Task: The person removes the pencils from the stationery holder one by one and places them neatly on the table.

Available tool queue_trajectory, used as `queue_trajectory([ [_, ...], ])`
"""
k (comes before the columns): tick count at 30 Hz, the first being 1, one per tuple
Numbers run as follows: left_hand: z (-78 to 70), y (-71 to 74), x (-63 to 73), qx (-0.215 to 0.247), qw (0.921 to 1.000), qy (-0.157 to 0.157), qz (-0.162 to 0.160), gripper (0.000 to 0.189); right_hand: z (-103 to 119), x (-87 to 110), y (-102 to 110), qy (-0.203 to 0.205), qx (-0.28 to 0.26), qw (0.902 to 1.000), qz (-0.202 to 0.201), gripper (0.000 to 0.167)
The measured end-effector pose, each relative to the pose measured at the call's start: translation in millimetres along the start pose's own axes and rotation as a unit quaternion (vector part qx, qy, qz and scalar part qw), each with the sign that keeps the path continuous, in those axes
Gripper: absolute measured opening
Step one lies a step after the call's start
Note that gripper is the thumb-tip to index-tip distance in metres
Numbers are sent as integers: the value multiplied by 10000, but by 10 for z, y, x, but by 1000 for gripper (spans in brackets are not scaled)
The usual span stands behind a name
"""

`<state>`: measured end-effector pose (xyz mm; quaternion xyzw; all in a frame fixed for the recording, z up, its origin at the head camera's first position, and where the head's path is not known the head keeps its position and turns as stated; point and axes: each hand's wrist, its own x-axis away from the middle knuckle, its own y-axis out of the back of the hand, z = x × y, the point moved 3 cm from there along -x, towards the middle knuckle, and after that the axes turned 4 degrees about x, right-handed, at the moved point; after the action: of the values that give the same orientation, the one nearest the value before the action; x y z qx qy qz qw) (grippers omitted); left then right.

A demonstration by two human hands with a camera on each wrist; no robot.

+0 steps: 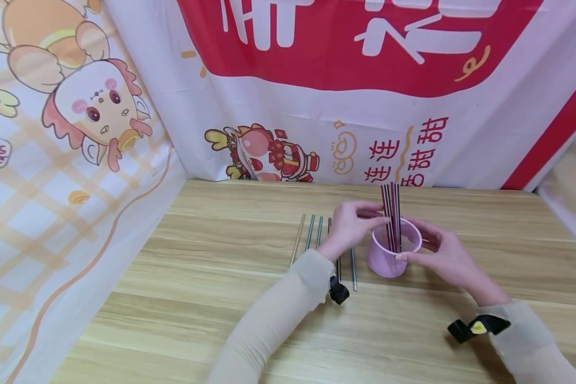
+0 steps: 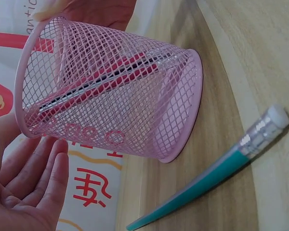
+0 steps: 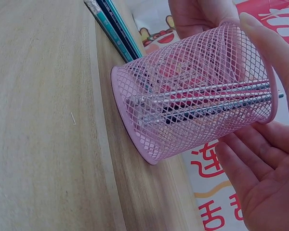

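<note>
A pink mesh pen holder (image 1: 386, 264) stands upright on the wooden table. Several dark and red pencils (image 1: 392, 213) stick up from it, their lower ends visible through the mesh (image 3: 183, 113). My left hand (image 1: 350, 224) is at the rim's left, thumb and index finger pinching the pencils above the rim; its other fingers (image 2: 43, 178) hang loosely beside the mesh. With the thumb at the front rim and the fingers round the far right side, my right hand (image 1: 444, 253) holds the pen holder.
Left of the pen holder several pencils lie on the table, partly hidden by my left arm: a natural wood pencil (image 1: 297, 240), teal pencils (image 1: 310, 232) and a dark one. One teal pencil (image 2: 207, 180) has a white eraser. Printed cloth (image 1: 278, 106) hangs behind the table (image 1: 197, 266).
</note>
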<state>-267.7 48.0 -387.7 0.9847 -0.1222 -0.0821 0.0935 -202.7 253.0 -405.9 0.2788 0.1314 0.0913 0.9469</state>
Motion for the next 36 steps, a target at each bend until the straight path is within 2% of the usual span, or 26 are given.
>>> queue_trajectory([
  [8, 9, -48, -15, -202, 9997, -150, -26, 28, -12, 4, 1, -45, 9, 10000, -10, 78],
  [16, -1, -45, -5, -207, 9994, -210, -164, 26, 0, -7, -5, 8, -11, 10000, -23, 78],
  [29, -56, -19, -27, -73, 9987, -332, -383, 26, -15, -18, 1, 67, -43, 10000, -32, 78],
  [36, -82, 10, -14, 250, 9980, -346, -476, 26, -13, -16, 2, 76, -19, 10000, -29, 78],
])
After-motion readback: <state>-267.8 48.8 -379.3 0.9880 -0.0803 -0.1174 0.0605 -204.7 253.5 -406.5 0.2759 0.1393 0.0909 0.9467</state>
